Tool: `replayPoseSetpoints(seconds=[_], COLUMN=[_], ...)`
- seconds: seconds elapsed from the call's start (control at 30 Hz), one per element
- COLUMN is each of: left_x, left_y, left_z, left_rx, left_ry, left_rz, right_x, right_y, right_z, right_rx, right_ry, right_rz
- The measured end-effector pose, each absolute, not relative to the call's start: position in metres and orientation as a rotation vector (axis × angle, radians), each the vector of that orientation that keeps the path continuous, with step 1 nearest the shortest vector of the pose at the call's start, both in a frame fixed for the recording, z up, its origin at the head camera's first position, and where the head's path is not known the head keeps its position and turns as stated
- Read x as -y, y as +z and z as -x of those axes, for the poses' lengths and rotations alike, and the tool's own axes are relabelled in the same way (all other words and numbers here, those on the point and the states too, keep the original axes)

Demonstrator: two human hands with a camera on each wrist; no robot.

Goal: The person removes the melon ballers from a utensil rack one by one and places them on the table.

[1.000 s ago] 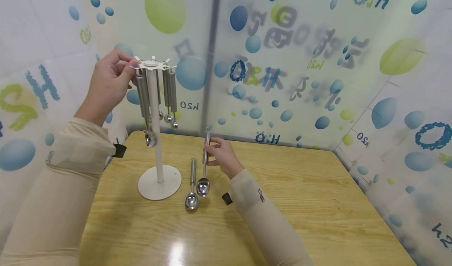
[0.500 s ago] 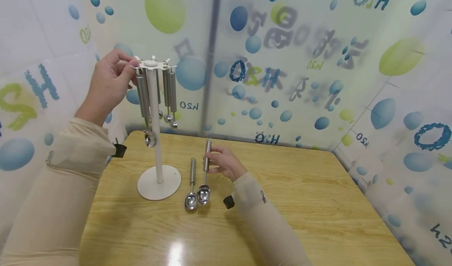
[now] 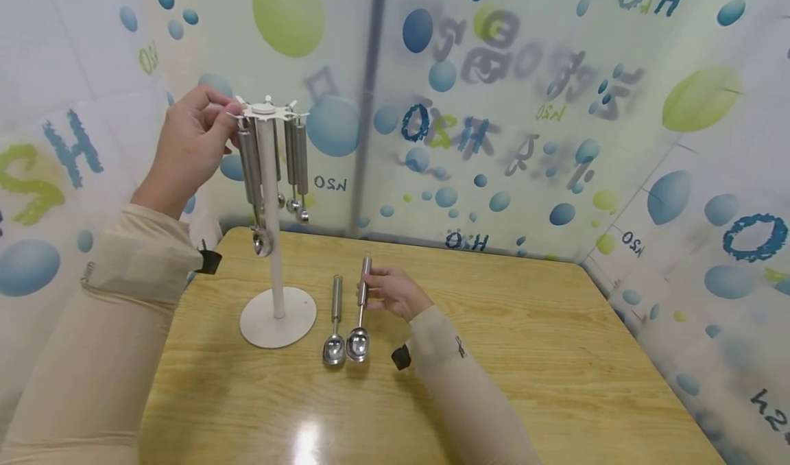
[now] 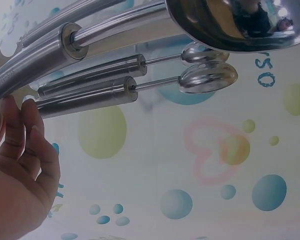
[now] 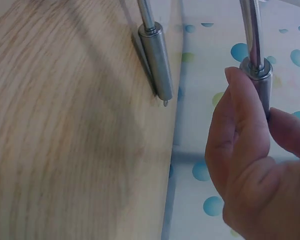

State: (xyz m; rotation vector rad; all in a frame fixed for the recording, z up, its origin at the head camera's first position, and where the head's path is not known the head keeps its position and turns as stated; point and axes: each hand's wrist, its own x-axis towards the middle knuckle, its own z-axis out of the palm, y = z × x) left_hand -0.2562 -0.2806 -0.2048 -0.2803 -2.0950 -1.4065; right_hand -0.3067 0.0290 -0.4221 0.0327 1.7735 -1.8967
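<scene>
In the head view my left hand (image 3: 188, 151) pinches the edge of the white top rack on a white stand (image 3: 276, 266). Several steel scoops (image 3: 300, 156) hang from this rack, bowls downward. Seen from the left wrist, the fingers are right at the handle end of a hanging scoop (image 4: 90, 97). My right hand (image 3: 395, 293) grips the tubular handle of a steel scoop (image 3: 358, 345) with an oval bowl, close over the table. Just left of its bowl, a similar scoop (image 3: 334, 350) lies on the table, its handle also showing in the right wrist view.
The stand's round white base (image 3: 256, 321) rests on the left part of the wooden table (image 3: 524, 355). Patterned walls (image 3: 494, 142) with bubbles and lettering enclose the table at the back and sides.
My right hand has brought its scoop down and slightly towards me, next to the scoop lying there. The left hand keeps its hold on the stand's rack.
</scene>
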Motion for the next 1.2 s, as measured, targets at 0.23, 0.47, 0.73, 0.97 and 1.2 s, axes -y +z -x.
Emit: replayPoseSetpoints(seconds=[0.23, 0.47, 0.73, 0.97, 1.2], left_x=[0.28, 0.283, 0.285, 0.285, 0.284], left_y=[-0.204, -0.204, -0.205, -0.206, -0.205], left_z=[0.256, 0.257, 0.258, 0.258, 0.258], left_rx=[2.095, 2.102, 2.074, 2.081, 2.089], left_ry=[-1.419, -1.414, -1.404, -1.394, -1.394], left_rz=[0.282, 0.276, 0.288, 0.28, 0.266], right_x=[-0.03, -0.028, -0.021, -0.014, -0.008], right_y=[-0.434, -0.442, -0.452, -0.455, -0.459], right_z=[0.308, 0.308, 0.308, 0.308, 0.307], right_rx=[-1.797, -1.899, -1.99, -2.078, -2.169], right_ry=[-1.857, -1.797, -1.76, -1.683, -1.643], right_rz=[-0.059, -0.047, -0.041, -0.06, -0.047])
